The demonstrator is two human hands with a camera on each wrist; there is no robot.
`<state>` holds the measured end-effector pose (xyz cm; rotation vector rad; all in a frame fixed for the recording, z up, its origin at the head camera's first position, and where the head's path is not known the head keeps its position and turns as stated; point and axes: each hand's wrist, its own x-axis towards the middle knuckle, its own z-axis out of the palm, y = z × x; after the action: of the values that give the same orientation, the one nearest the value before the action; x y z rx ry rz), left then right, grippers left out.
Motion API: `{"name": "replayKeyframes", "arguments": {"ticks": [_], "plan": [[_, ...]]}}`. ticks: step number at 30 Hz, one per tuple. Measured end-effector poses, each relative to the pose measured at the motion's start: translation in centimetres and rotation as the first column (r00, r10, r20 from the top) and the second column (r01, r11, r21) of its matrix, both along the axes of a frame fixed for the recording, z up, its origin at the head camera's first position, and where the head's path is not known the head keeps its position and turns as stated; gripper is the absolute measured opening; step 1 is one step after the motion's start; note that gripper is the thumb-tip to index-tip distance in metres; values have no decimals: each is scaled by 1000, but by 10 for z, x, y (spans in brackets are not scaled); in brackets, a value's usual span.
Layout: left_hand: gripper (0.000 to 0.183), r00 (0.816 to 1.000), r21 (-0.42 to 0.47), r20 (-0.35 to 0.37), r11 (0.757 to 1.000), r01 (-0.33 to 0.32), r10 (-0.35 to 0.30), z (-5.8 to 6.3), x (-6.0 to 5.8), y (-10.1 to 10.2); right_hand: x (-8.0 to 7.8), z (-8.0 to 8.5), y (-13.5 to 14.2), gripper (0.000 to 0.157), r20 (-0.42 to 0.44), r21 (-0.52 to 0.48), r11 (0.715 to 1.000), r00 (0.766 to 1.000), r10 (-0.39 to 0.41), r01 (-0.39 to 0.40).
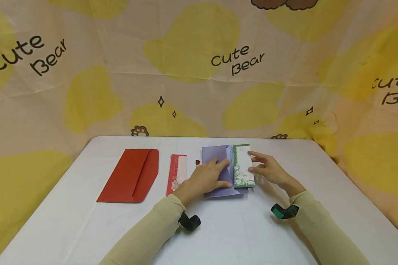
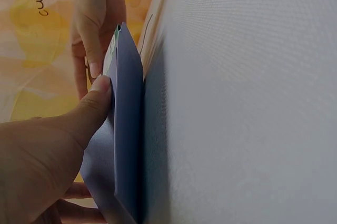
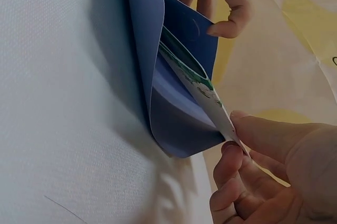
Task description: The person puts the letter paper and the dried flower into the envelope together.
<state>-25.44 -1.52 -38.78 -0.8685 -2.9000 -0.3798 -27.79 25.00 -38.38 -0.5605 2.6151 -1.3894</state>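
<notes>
On the table in the head view lies a purple envelope [image 1: 213, 151], its opening toward the right. My left hand [image 1: 202, 179] holds it across the opening, thumb near the front end and fingers near the back. A folded card with a green border and white flowers [image 1: 243, 162] sits partly in the envelope's opening. My right hand [image 1: 270, 171] pinches this card at its outer edge. The right wrist view shows the card [image 3: 208, 100] between thumb and fingers, its inner part within the gaping envelope [image 3: 184, 134]. In the left wrist view, my left thumb [image 2: 95, 100] presses the envelope's edge.
A red envelope [image 1: 127, 175] lies at the left of the white table [image 1: 238, 235]. Between the two envelopes is a pink-red card with flowers [image 1: 177, 171]. A small dark red item [image 1: 197, 162] shows just beyond my left hand. A patterned cloth [image 1: 192, 44] hangs behind.
</notes>
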Motion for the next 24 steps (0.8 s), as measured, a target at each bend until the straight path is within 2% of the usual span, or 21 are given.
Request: {"name": "replayKeyframes", "arguments": {"ticks": [18, 24], "plan": [[69, 1000, -7, 26, 1000, -17, 17, 0, 1, 0, 4, -3, -8, 69, 23, -9, 1000, 999, 22, -21], [69, 1000, -10, 14, 1000, -10, 11, 1, 1, -1, 3, -3, -9, 69, 23, 5, 999, 999, 33, -33]]}}
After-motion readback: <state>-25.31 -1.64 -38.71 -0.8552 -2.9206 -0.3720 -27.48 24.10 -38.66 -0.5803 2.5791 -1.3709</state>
